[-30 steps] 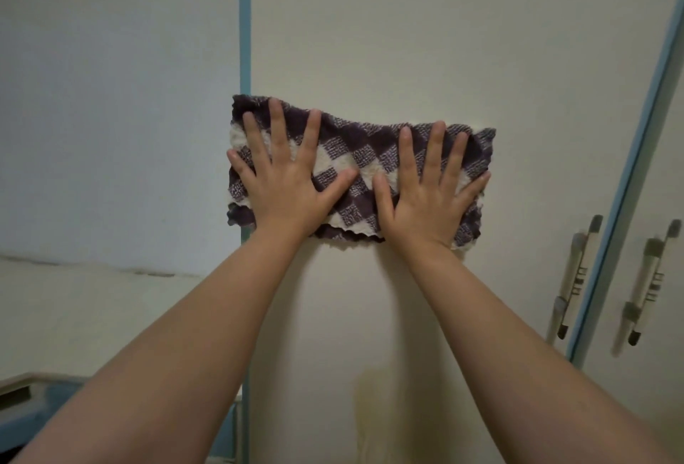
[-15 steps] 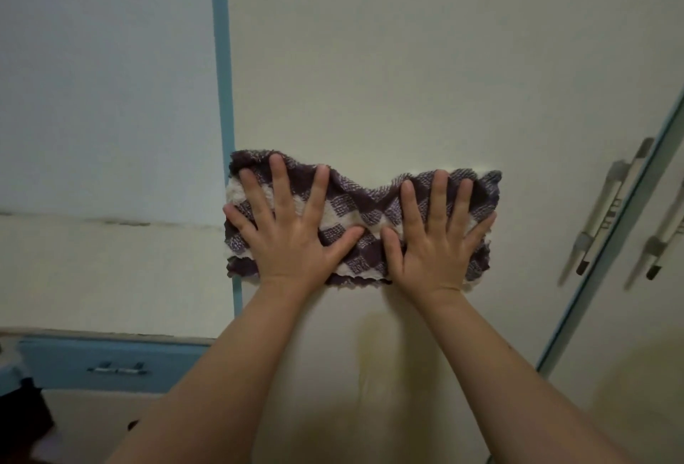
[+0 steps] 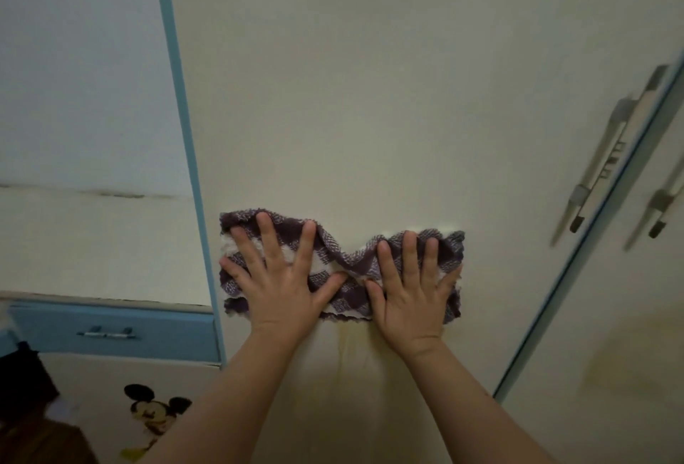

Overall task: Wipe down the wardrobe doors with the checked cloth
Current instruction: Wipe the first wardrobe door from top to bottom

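Now your left hand (image 3: 282, 293) and right hand (image 3: 413, 297) press spread-fingered on the woven, bunched checked cloth (image 3: 342, 267), lower on the smooth cream wardrobe door (image 3: 370, 93) than before

Two hands, the left hand (image 3: 281, 289) and the right hand (image 3: 414, 300); one cloth (image 3: 344, 260); two doors, the left door (image 3: 370, 93) and the right door (image 3: 629, 334); two long handles, the left handle (image 3: 609, 156) and the right handle (image 3: 661, 202); one blue drawer (image 3: 166, 330) with one pull (image 3: 105, 334); one cartoon mouse (image 3: 155, 412).

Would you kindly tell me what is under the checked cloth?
The cream wardrobe door; left hand and right hand press the checked cloth flat on it. The covered patch is hidden.
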Available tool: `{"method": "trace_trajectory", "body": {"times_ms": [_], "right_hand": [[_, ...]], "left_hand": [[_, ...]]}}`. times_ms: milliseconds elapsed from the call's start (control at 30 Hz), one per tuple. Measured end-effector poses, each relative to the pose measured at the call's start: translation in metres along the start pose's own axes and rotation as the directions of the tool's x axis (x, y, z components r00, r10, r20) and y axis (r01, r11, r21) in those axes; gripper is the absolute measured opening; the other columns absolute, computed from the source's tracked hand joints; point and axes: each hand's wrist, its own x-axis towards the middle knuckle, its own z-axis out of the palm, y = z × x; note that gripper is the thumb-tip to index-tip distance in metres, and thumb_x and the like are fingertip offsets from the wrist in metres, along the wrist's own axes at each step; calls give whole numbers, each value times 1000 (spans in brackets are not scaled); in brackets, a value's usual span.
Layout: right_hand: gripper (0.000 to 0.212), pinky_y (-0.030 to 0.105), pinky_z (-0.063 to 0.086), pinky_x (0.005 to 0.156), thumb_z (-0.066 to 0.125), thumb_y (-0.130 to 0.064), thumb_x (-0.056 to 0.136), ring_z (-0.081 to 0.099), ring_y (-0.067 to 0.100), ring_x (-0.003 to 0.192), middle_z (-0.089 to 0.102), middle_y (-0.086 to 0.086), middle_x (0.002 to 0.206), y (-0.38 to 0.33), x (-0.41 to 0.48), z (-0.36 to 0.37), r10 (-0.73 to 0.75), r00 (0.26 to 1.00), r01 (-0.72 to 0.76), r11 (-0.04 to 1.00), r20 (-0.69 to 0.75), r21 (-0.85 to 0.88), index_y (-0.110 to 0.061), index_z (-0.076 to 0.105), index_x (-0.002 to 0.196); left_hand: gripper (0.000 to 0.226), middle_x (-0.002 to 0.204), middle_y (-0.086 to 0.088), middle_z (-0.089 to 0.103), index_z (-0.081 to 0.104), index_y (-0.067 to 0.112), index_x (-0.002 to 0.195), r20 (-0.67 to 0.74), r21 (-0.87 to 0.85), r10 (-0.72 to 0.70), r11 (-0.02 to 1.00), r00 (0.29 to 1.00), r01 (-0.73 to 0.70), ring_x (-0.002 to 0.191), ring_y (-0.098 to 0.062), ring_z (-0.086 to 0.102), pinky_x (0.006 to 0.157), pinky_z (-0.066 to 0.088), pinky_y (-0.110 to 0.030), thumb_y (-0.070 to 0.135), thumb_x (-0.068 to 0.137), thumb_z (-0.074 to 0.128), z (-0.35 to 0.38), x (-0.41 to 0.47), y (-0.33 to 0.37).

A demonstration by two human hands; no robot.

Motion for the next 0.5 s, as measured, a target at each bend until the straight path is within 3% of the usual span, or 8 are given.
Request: {"method": "trace_trajectory", "body": {"times_ms": [100,200,300,500], "right_hand": [[68,57,-6,107,26,-47,93,-21,20,140,-27,-2,152,-2,9,-6,32,999,-32,999,12,8,-27,-13,145],[64,53,-9,109,20,-48,95,-21,18,140,-28,-4,151,24,30,-18,74,997,-74,997,1,15,-27,-14,145],[63,50,-9,110,22,-46,95,-18,16,140,-26,-6,152,60,42,-26,30,999,-30,1000,-20,4,-28,-12,145],[59,52,2,109,13,-48,97,-18,15,140,-27,-8,152,117,11,-29,110,994,-111,994,20,21,-29,-15,145]], "left_hand": [[88,144,-8,-41,-16,36,142,9,-5,1,1000,1000,-1,129,-54,-7,95,6,-75,78,75,23,-5,6,1],[85,142,-7,-43,-17,37,141,-12,-15,7,1000,1000,-7,130,-52,-11,96,-3,-73,78,77,20,-10,24,26],[84,141,-8,-44,-18,37,141,-33,-11,21,1000,999,-22,129,-51,-12,95,-8,-72,78,77,19,-11,43,63],[90,144,-9,-40,-19,36,141,-16,18,167,986,986,-167,132,-43,-28,92,-7,-74,79,74,22,9,32,121]]}}
